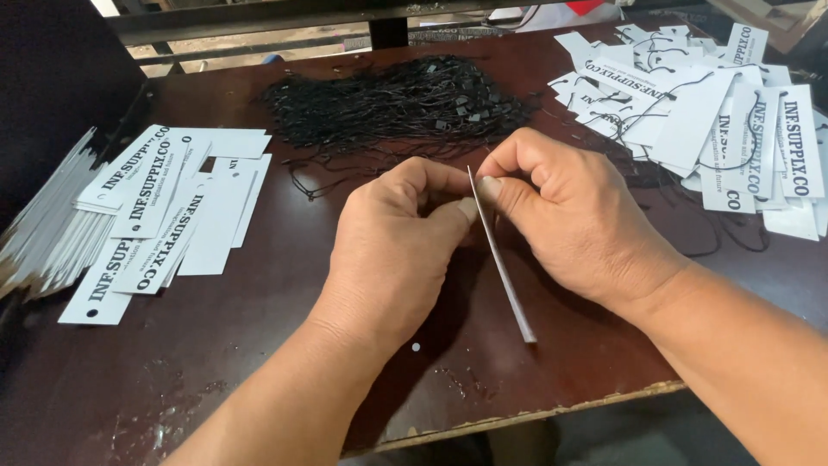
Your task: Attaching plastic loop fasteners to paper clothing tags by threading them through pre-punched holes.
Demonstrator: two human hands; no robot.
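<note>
Both my hands meet at the middle of a dark brown table (216,345). A white paper tag (503,263) stands on edge between them, its top pinched between the thumb of my left hand (398,233) and the fingers of my right hand (561,211). Whether a string is at the fingertips is hidden. Just beyond my hands lies a heap of black strings (397,103) with small black clasps.
A fanned pile of white printed tags (159,207) lies at the left. A looser heap of white tags with black strings attached (707,112) covers the right rear. The table's chipped front edge (517,418) runs below my wrists. A metal frame bar (259,17) crosses behind.
</note>
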